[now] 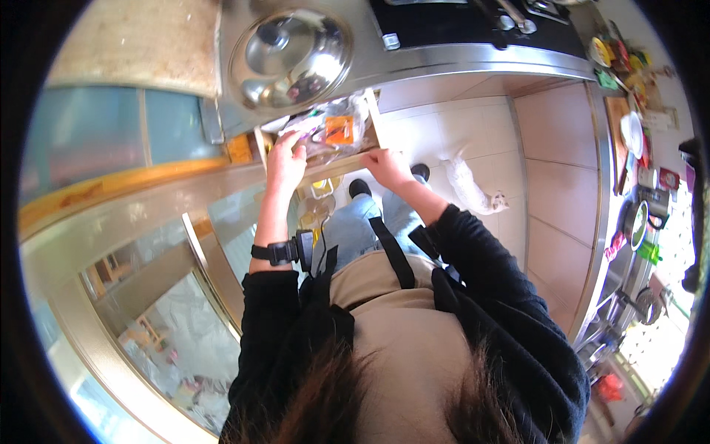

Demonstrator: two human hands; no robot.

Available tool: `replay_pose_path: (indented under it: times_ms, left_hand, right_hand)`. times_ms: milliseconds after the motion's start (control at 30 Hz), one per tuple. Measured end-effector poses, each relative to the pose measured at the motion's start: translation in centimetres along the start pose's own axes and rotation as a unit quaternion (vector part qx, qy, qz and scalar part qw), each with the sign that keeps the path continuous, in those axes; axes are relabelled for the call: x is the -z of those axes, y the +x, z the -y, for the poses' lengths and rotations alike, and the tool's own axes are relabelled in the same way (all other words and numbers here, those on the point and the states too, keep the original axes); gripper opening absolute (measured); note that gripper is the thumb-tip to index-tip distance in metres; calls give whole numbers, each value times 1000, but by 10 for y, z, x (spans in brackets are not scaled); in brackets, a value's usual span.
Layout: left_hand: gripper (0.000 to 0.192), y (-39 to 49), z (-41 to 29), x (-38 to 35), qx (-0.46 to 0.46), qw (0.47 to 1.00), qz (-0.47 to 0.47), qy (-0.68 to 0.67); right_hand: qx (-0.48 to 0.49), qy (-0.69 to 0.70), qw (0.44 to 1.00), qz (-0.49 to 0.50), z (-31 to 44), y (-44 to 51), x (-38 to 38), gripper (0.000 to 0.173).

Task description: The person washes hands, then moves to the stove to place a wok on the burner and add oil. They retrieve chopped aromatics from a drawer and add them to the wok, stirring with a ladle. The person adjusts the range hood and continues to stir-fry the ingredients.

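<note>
An open drawer [344, 164] juts out below the steel counter, with clear plastic bags [360, 114] and an orange packet [339, 130] inside it. At the drawer's left side is my left hand [285, 164], its fingers reaching over the contents beside a white-and-purple wrapper [304, 129]. Whether those fingers pinch the wrapper cannot be made out. My right hand [384, 165] has its fingers curled over the right end of the drawer's front panel. The drawer's far part is hidden under the counter edge.
A domed steel lid [291, 58] sits on the counter above the drawer. Right of it is a black cooktop [444, 28]. A white cat [468, 180] is on the tiled floor near my feet. Glass-paned doors [183, 333] stand left; a cluttered counter [604, 233] runs along the right.
</note>
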State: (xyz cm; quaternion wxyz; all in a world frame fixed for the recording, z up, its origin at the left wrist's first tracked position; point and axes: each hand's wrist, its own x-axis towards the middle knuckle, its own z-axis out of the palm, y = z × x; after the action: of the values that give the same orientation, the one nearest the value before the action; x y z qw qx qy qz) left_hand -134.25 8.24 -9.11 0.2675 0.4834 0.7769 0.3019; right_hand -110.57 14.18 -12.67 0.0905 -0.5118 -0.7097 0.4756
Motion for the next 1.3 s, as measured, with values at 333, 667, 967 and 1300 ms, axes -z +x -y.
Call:
replay_pose_path:
  times_ms: [333, 667, 967, 1300]
  left_hand:
    - [42, 10, -175, -77, -168, 945, 277, -31]
    - [44, -11, -349, -143, -199, 881, 429, -1]
    - [46, -11, -439, -193, -244, 871, 424, 45]
    - [44, 21, -485, -260, -227, 891, 392, -31]
  right_hand:
    - [-18, 142, 988, -53, -25, -87, 122, 23]
    - [-102, 330, 915, -207, -85, -189, 264, 25]
    - [-97, 356, 884, -288, -145, -227, 367, 25]
    - [-134, 397, 858, -296, -202, -230, 419, 22]
